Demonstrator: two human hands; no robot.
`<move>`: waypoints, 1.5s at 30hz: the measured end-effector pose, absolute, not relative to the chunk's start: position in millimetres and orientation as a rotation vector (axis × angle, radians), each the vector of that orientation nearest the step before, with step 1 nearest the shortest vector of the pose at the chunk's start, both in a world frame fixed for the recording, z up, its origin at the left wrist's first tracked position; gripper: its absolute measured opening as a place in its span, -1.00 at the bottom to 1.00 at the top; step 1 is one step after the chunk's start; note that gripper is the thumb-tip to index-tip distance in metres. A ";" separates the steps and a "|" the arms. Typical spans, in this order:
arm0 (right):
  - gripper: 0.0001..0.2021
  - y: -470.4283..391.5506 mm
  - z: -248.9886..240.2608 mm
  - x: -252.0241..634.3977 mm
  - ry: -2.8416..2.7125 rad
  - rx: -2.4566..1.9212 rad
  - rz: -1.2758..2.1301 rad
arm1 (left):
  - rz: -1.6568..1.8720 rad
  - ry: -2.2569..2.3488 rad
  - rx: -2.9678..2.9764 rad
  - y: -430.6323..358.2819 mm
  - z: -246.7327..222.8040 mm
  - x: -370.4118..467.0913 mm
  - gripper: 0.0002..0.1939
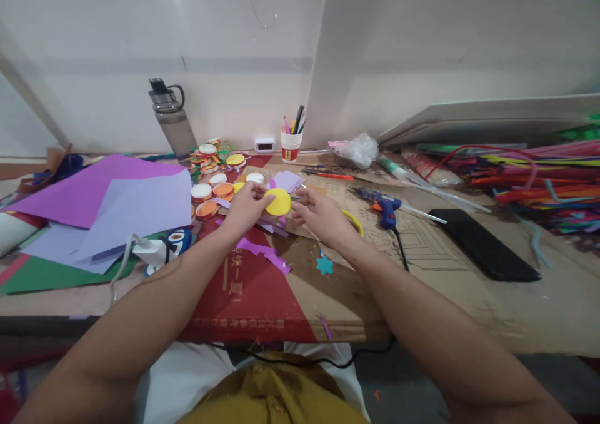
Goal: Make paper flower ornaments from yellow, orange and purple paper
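Note:
A round yellow disc (pixel 278 202) is pinched at its left edge by my left hand (pixel 248 208), which is closed on it. My right hand (pixel 319 214) is just right of the disc, fingers curled inward. A thin dark tip shows by its fingertips, too small to name. A yellow loop like a scissors handle (pixel 355 221) lies partly hidden behind my right wrist. Purple paper scraps (pixel 267 253) lie below my hands, with a teal flower-shaped cutout (pixel 324 263) to their right. Orange-topped discs (pixel 206 209) and white-topped ones (pixel 201 191) sit left of my left hand.
Purple and lilac sheets (pixel 135 208) cover the left side, near a power plug (pixel 152 249). A water bottle (pixel 173 121) and a paper cup of pens (pixel 291 146) stand behind. On the right are a blue glue gun (pixel 388 212), a black phone (pixel 485 244) and colourful pipe cleaners (pixel 557 186).

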State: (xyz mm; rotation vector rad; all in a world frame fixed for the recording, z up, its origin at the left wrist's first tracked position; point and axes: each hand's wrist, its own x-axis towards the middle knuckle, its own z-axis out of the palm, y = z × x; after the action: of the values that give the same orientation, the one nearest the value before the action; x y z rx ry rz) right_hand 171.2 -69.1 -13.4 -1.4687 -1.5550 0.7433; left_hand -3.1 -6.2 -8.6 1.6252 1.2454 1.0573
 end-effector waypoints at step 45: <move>-0.86 -68.7 14.0 194.0 -1.270 -1.216 0.553 | 1.064 1.237 1.368 1.1 -17.0 -8.3 -0.69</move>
State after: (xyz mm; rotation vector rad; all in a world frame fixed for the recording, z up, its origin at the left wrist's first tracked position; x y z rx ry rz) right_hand 194.0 -68.7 14.0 -1.2159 -1.2704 0.5531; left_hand -8.3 1.1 -17.0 1.3683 1.2370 1.0640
